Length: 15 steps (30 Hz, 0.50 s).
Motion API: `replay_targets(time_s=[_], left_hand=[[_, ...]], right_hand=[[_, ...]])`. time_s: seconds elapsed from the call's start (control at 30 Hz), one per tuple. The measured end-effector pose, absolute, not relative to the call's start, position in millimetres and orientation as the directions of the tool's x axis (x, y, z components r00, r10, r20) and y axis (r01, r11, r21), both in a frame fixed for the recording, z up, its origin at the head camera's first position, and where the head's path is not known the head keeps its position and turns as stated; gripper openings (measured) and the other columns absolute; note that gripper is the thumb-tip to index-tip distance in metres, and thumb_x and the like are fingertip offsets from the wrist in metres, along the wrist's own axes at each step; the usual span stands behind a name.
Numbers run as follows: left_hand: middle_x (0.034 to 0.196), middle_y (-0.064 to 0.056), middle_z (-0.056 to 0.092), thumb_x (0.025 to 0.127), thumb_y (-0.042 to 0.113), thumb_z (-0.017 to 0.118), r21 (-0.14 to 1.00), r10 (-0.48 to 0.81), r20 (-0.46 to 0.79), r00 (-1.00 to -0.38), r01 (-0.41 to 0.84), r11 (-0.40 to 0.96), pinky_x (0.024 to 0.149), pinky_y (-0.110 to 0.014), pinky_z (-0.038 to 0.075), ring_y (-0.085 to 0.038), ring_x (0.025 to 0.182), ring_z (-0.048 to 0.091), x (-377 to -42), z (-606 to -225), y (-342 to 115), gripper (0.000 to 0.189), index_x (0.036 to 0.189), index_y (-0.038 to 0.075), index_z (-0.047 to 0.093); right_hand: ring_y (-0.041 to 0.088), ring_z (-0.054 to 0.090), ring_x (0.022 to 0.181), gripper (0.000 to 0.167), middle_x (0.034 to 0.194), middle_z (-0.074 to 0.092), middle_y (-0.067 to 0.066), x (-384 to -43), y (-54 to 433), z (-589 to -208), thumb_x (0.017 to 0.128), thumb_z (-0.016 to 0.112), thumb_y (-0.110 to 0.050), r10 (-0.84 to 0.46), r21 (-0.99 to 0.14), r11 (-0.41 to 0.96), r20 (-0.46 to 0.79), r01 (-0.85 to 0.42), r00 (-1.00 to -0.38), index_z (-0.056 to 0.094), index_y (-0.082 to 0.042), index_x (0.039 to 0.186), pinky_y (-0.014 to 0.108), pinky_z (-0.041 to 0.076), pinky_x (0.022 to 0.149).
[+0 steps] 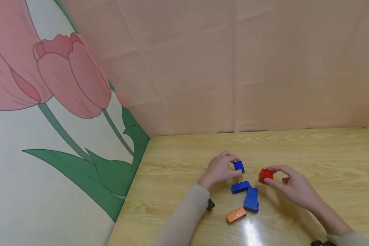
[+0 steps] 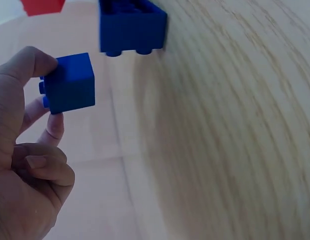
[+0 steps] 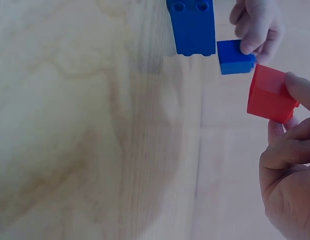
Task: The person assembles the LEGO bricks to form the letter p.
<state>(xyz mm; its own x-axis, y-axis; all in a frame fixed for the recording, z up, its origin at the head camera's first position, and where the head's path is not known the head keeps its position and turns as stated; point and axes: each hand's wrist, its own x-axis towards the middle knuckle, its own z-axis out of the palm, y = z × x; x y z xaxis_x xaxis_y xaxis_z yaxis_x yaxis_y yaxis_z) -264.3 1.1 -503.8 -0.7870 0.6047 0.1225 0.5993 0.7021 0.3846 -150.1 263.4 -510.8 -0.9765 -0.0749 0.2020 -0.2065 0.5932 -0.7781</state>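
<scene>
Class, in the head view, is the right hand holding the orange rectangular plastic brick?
No, the right hand pinches a red, cubic plastic brick, while the orange brick lies untouched.

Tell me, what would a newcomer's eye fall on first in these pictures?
Probably the big pink tulips at the upper left of the head view. Next, the bright red block pinched in the right hand, across from a small blue block held in the left hand. An orange block also stands out, lying nearer the viewer on the table.
</scene>
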Motion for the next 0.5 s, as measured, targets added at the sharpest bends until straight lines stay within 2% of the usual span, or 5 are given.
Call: replay_targets(time_s=[0.23,0.5], left_hand=[[0.112,0.013,0.059,0.090,0.050,0.079,0.447,0.602,0.090,-0.793,0.573,0.687,0.078,-0.020,0.045,-0.004,0.096,0.058,-274.8,-517.8,6.5,0.040,0.125,0.031,0.072],[0.109,0.015,0.058,0.088,0.048,0.082,0.505,0.585,0.045,-0.810,0.524,0.686,0.076,-0.020,0.045,-0.001,0.092,0.054,-283.1,-527.9,13.7,0.037,0.121,0.034,0.073]], right_hand=[[0.008,0.040,0.043,0.042,0.119,0.067,0.017,-166.5,263.0,-512.1,0.095,0.079,-0.031,-0.083,-0.792,0.569,0.213,-0.222,-0.973,0.066,-0.011,0.129,0.028,0.037,0.040],[0.009,0.042,0.044,0.045,0.127,0.063,0.021,-178.5,262.6,-517.1,0.096,0.078,-0.030,-0.093,-0.801,0.558,0.199,-0.217,-0.976,0.064,-0.007,0.132,0.028,0.039,0.041]])
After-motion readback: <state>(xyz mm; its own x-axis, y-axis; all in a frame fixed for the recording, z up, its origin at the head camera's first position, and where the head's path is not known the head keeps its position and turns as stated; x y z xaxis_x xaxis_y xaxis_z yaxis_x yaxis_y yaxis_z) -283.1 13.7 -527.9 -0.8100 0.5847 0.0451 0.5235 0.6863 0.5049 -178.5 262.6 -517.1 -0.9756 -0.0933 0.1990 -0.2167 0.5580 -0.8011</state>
